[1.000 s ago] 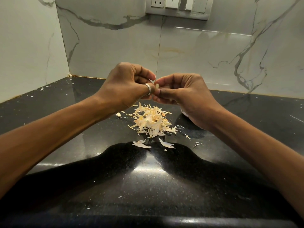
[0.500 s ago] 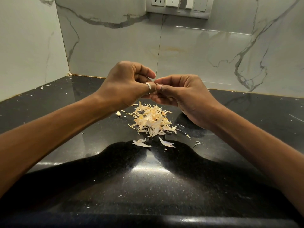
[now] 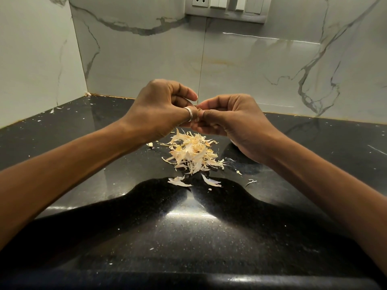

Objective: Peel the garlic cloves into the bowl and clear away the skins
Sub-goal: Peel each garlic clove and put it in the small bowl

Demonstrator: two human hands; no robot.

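Two hands meet: our left hand [image 3: 165, 105] and right hand [image 3: 228, 120] curl their fingers and pinch a small clove [image 3: 198, 110] between the tips, mostly hidden. We hold it just above the skins [image 3: 193, 152] so peels likely drop onto the pile.

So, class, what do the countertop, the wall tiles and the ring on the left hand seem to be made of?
Countertop: polished dark stone, likely granite; fine speckles and mirror-like glare. Wall tiles: glossy, marble-look with grey veins and a joint line; real marble or print, unclear. Ring: silvery metal, smooth with a bright sheen.
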